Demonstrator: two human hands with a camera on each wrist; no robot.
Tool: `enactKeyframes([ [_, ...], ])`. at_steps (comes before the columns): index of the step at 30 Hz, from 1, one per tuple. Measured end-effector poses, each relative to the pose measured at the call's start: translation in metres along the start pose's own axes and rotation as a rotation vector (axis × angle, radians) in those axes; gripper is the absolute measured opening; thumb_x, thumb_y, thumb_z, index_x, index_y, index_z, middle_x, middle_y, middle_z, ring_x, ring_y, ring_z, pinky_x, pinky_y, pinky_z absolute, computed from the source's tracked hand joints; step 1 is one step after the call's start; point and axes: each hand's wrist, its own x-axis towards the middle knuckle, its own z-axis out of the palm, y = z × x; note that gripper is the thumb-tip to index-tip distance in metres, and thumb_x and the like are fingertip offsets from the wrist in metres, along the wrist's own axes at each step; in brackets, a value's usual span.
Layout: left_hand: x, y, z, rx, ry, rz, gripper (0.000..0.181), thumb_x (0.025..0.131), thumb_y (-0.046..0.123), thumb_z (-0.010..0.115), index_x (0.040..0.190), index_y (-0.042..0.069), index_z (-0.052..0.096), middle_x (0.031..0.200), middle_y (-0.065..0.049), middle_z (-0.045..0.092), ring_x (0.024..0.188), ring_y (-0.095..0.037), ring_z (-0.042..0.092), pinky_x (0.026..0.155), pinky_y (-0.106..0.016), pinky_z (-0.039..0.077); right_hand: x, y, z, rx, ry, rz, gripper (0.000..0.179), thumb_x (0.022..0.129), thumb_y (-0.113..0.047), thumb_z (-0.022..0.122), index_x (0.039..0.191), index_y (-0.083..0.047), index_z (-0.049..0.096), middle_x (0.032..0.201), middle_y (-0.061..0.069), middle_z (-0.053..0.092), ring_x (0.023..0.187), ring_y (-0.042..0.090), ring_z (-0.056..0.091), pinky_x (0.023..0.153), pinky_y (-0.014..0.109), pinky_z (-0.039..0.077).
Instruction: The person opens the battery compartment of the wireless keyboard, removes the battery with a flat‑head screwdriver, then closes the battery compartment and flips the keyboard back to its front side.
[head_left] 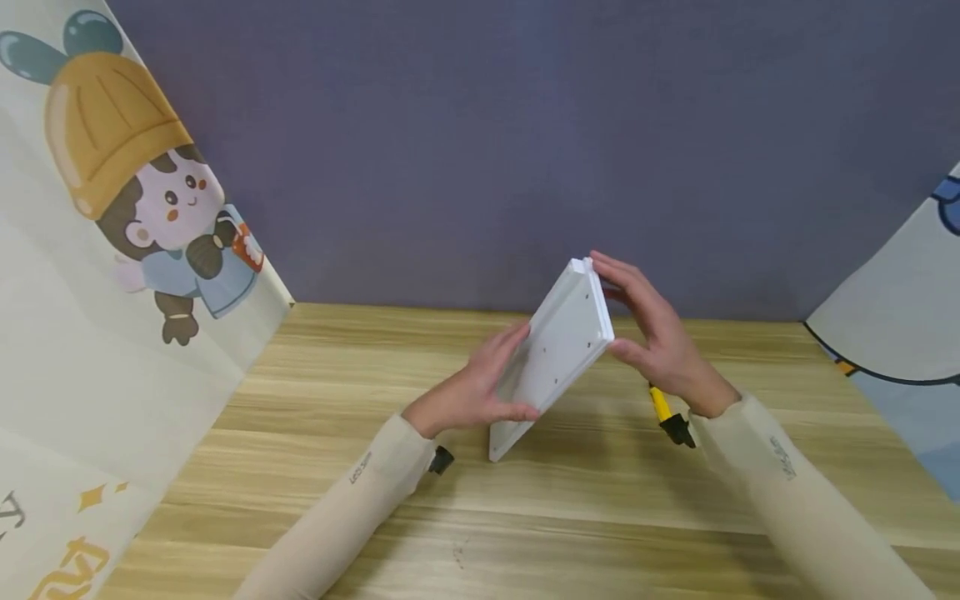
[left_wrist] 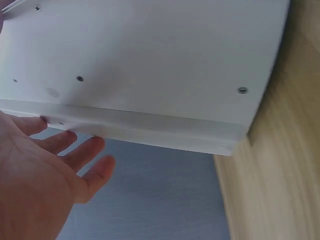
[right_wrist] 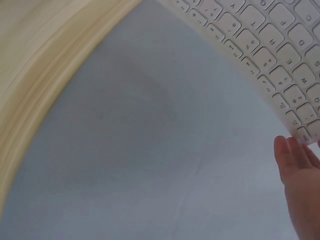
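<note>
A white keyboard stands tilted on the table, its screwed underside toward the head camera. Its lower end is close over the wood. My left hand spans its width, with the thumb along the near long edge and the fingers at the far one. In the left wrist view, fingertips touch that edge below the screws. At the raised end, my right hand grips the short side between fingers and thumb. The right wrist view shows the keys on the other face, with the right hand at a corner.
A slim yellow thing lies by the right wrist, partly hidden. The wood-grain table meets a dark blue-grey panel at the back. Patterned cloth hangs on the left, and more on the right.
</note>
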Motion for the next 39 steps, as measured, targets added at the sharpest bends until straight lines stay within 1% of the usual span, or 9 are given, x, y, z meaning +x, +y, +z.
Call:
enactKeyframes([
  [5,-0.006,-0.004,0.002,0.038,-0.031,-0.030,0.111,0.075,0.050,0.075,0.153,0.014,0.005,0.157,-0.006,0.009,0.140,-0.020,0.014,0.109,-0.049,0.020,-0.010,0.004,-0.007,0.042,-0.018,-0.006,0.084,0.089,-0.044,0.062,0.137,0.018,0.031,0.147,0.027,0.027,0.130,0.040,0.032,0.106,0.033,0.031],
  [13,-0.015,-0.013,0.002,-0.008,-0.076,-0.080,0.112,0.073,0.060,0.072,0.153,0.020,0.005,0.157,-0.003,0.006,0.140,-0.019,0.014,0.106,-0.044,0.029,-0.024,0.016,-0.013,0.070,-0.028,-0.003,0.082,0.089,-0.039,0.064,0.138,0.018,0.030,0.146,0.031,0.027,0.131,0.038,0.033,0.106,0.032,0.030],
  [15,-0.018,-0.016,0.002,-0.008,-0.094,-0.095,0.113,0.071,0.063,0.070,0.153,0.020,0.006,0.157,-0.004,0.008,0.140,-0.018,0.014,0.107,-0.042,0.027,-0.028,0.021,-0.015,0.075,-0.027,-0.002,0.082,0.089,-0.038,0.065,0.138,0.017,0.029,0.145,0.031,0.026,0.131,0.037,0.033,0.106,0.032,0.030],
  [20,-0.022,-0.025,0.000,0.032,-0.129,-0.124,0.114,0.069,0.069,0.068,0.153,0.017,0.011,0.156,-0.003,0.012,0.140,-0.017,0.015,0.109,-0.039,0.023,-0.041,0.041,-0.022,0.072,-0.041,0.018,0.082,0.087,-0.035,0.069,0.141,0.012,0.029,0.147,0.028,0.027,0.128,0.035,0.037,0.106,0.032,0.030],
  [25,-0.024,-0.030,-0.005,0.049,-0.156,-0.166,0.112,0.068,0.061,0.075,0.153,0.020,0.015,0.155,-0.001,0.017,0.139,-0.018,0.018,0.109,-0.039,0.025,-0.053,0.050,-0.025,0.059,-0.057,0.062,0.080,0.083,-0.024,0.075,0.141,0.011,0.032,0.148,0.025,0.028,0.127,0.033,0.039,0.106,0.032,0.030],
  [29,-0.027,-0.034,-0.007,0.047,-0.172,-0.184,0.111,0.067,0.056,0.079,0.152,0.020,0.017,0.155,0.000,0.017,0.138,-0.017,0.021,0.108,-0.038,0.027,-0.057,0.045,-0.025,0.065,-0.072,0.078,0.076,0.081,-0.014,0.075,0.138,0.014,0.034,0.147,0.029,0.026,0.130,0.035,0.035,0.106,0.033,0.030],
  [32,-0.030,-0.037,-0.008,0.035,-0.187,-0.187,0.112,0.066,0.054,0.080,0.152,0.019,0.018,0.155,-0.002,0.017,0.138,-0.018,0.022,0.107,-0.038,0.028,-0.056,0.036,-0.025,0.069,-0.083,0.081,0.074,0.082,-0.010,0.074,0.137,0.017,0.033,0.145,0.033,0.024,0.131,0.037,0.033,0.106,0.033,0.030],
  [34,-0.031,-0.040,-0.009,0.039,-0.195,-0.192,0.112,0.065,0.054,0.081,0.152,0.018,0.019,0.155,-0.003,0.017,0.137,-0.018,0.022,0.106,-0.038,0.028,-0.057,0.033,-0.026,0.064,-0.093,0.088,0.073,0.081,-0.008,0.074,0.137,0.016,0.033,0.145,0.034,0.024,0.131,0.036,0.033,0.106,0.031,0.030],
  [39,-0.033,-0.046,-0.010,0.062,-0.198,-0.182,0.111,0.064,0.050,0.083,0.151,0.015,0.022,0.153,-0.003,0.021,0.136,-0.018,0.025,0.106,-0.037,0.030,-0.064,0.036,-0.027,0.047,-0.132,0.116,0.075,0.077,0.005,0.073,0.138,0.015,0.032,0.147,0.030,0.025,0.131,0.035,0.034,0.106,0.030,0.030],
])
